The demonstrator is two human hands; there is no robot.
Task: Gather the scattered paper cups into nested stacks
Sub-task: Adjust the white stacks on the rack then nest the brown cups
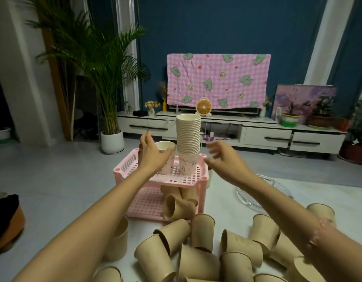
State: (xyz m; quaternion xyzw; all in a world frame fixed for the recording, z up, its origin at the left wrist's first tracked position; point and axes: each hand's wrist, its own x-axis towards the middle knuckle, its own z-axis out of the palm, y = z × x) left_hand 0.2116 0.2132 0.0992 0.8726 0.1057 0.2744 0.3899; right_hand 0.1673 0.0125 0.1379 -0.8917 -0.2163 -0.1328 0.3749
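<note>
Reaches forward with both bare arms from the lower corners of the view, nearly straight, converging on the top shelf of a pink rack (pixel 176 181). Holds the left hand (pixel 150 152) raised, palm turned rightward, fingers straight and pointing up, thumb stretched out low. Grips nothing plainly. Hides with it the near left side of a single white cup (pixel 165 146) standing upright on the top shelf; cannot tell whether skin meets paper.

Holds the right hand (pixel 218 154) just right of the tall stack (pixel 188 139), fingers spread wide and loosely bent, blurred, nothing between them and a gap to the stack. Wears a pink band (pixel 320 231) on the right forearm.

Between the two hands: the tall stack of nested white cups, upright on the top shelf, just beside the single cup. On the lower shelf: a few tipped cups (pixel 177 204), brown, lying on their sides. Nearer, under the arms: scattered brown cups (pixel 202 231), some upright, some tilted, crowded on a white mat (pixel 226 200). To the right on the mat: a glass dish (pixel 255 200). Far behind: a screen under a pink checked cloth (pixel 216 80) and a potted palm (pixel 90 58).
</note>
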